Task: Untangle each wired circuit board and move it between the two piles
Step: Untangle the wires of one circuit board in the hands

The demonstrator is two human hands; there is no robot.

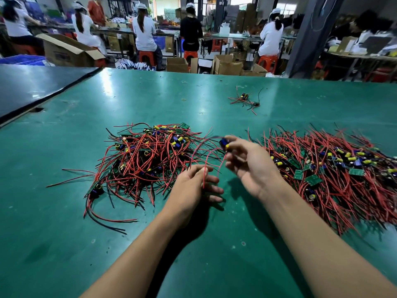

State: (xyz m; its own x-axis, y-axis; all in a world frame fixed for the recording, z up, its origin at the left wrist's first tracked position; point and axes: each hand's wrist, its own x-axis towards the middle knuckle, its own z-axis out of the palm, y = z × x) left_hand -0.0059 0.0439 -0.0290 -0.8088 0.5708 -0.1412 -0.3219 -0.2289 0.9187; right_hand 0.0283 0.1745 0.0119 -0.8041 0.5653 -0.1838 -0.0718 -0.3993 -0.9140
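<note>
Green table (pixel 64 244), left pile (pixel 148 160), right pile (pixel 343 175), seated workers (pixel 144 33) behind, cardboard boxes (pixel 227 65)

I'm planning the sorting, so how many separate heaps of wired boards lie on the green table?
3: the left pile, the right pile, and a small far cluster. One loose board is in the right hand.

Bright, even overhead light; pale glare patches on your green table (pixel 150 100). Dark soft shadows lie under both forearms (pixel 300 233). Your right hand (pixel 251 166) and the wired circuit board (pixel 224 143) it pinches are motion-blurred. Wide-angle bend curves the edges; background workers (pixel 144 33) soft.
</note>
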